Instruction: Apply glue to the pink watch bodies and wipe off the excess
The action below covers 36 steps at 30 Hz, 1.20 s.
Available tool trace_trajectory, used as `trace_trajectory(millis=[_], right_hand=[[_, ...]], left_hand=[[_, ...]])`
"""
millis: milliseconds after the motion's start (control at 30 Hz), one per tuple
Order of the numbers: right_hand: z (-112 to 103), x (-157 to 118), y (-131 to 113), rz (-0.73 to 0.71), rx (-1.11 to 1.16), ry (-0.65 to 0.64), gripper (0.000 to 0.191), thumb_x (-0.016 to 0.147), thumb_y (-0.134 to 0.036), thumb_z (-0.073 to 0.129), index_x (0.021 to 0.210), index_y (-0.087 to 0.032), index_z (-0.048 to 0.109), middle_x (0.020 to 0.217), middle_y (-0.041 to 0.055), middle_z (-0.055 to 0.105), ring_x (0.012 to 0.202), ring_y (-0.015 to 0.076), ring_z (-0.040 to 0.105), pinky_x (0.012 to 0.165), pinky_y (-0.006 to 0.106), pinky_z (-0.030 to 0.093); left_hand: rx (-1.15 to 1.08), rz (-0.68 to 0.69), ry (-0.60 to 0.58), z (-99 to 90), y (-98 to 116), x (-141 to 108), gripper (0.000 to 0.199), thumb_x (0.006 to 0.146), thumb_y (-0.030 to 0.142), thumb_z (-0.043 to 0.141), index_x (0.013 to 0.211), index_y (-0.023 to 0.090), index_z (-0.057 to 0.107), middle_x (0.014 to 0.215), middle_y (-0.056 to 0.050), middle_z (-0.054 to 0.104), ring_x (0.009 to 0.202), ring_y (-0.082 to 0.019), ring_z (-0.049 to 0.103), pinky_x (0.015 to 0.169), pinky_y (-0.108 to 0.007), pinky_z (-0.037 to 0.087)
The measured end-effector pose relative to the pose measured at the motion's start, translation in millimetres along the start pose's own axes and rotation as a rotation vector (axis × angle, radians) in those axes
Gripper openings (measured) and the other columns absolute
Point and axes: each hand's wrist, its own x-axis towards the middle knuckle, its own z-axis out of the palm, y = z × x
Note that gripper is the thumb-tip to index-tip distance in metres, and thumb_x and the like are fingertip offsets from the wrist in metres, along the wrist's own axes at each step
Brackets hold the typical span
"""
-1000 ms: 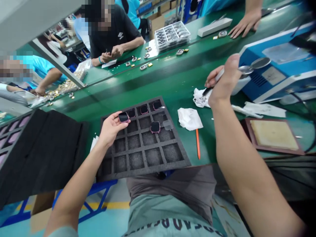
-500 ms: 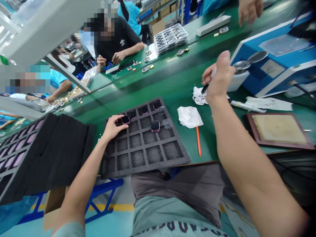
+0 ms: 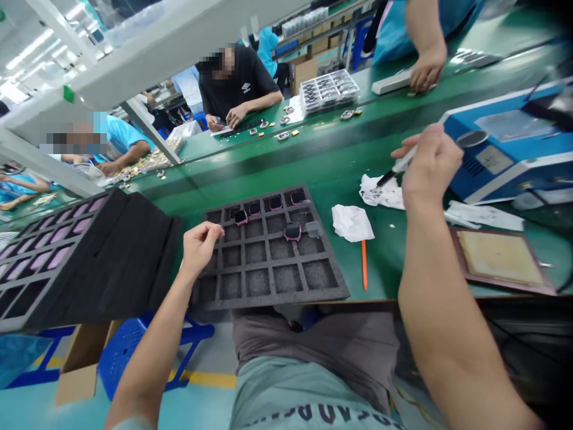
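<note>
My left hand (image 3: pixel 200 246) is closed, fingertips pressed together with nothing visible in them, over the left side of a black foam tray (image 3: pixel 275 243). Just beyond the fingers a pink-framed watch case (image 3: pixel 240 217) with a dark screen lies tilted across the tray's dividers, apart from the hand. Other watch cases (image 3: pixel 275 203) sit in the far row, and one more (image 3: pixel 293 232) rests nearer the middle. My right hand (image 3: pixel 432 164) grips a white pen-like tool (image 3: pixel 405 160) with a dark tip. That tip is at a black-stained tissue (image 3: pixel 380 192); contact is hard to tell.
A folded white tissue (image 3: pixel 352 223) and an orange stick (image 3: pixel 364 266) lie right of the tray. Stacked foam trays (image 3: pixel 111 257) stand left. At right are a blue machine (image 3: pixel 505 152) and a framed yellowish pad (image 3: pixel 501 257). A co-worker's hand (image 3: pixel 427 68) touches the far bench.
My left hand has let go of the watch case and drawn back from it. My right hand has shifted with the pen-like tool, its tip still by the stained tissue. The view has tilted.
</note>
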Motion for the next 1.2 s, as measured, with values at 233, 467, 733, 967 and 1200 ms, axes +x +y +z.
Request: trace_trajectory(millis=[233,467,733,967,1200], right_hand=[[-75,-88,12,-0.137,-0.309,0.005,0.067,0.105,-0.059,0.031,0.113,-0.010,0.077,0.109,0.0169,0.077,0.092,0.0207,0.071,0.085,0.035,0.053],[-95,-124,26,-0.107,-0.392,0.099,0.057,0.099,-0.058,0.043,0.107,-0.012,0.076,0.102,0.0146,0.078,0.090,0.0232,0.071,0.079,0.035,0.052],[-92,-119,24,-0.032,-0.414,0.072,0.048,0.094,-0.056,0.052,0.095,-0.014,0.075,0.091,0.0119,0.077,0.077,0.0195,0.065,0.074,0.032,0.048],[-93,-120,24,0.012,-0.389,0.052,0.048,0.093,-0.057,0.055,0.092,-0.014,0.076,0.083,0.0102,0.076,0.066,0.0162,0.059,0.066,0.030,0.045],[-94,-117,20,0.037,-0.369,0.020,0.042,0.093,-0.052,0.057,0.087,-0.015,0.076,0.078,0.0078,0.075,0.064,0.0148,0.059,0.064,0.029,0.044]], left_hand=[[0.027,0.189,-0.445,59.5,23,30,0.045,0.077,0.031,0.078,0.118,0.019,0.065,0.111,-0.008,0.072,0.093,-0.021,0.065,0.082,-0.034,0.052],[0.181,0.321,-0.642,100.8,26,62,0.062,0.067,0.036,0.089,0.122,0.016,0.067,0.120,-0.016,0.070,0.116,-0.036,0.061,0.104,-0.054,0.047],[0.265,0.324,-0.621,106.9,27,59,0.055,0.075,0.040,0.084,0.120,0.014,0.068,0.115,-0.015,0.071,0.112,-0.035,0.063,0.099,-0.050,0.048],[0.238,0.306,-0.610,107.5,24,60,0.050,0.074,0.040,0.085,0.116,0.017,0.069,0.114,-0.013,0.072,0.110,-0.033,0.064,0.099,-0.048,0.049],[0.170,0.326,-0.604,108.6,20,64,0.055,0.074,0.037,0.086,0.123,0.019,0.069,0.115,-0.011,0.072,0.110,-0.031,0.063,0.100,-0.047,0.047]])
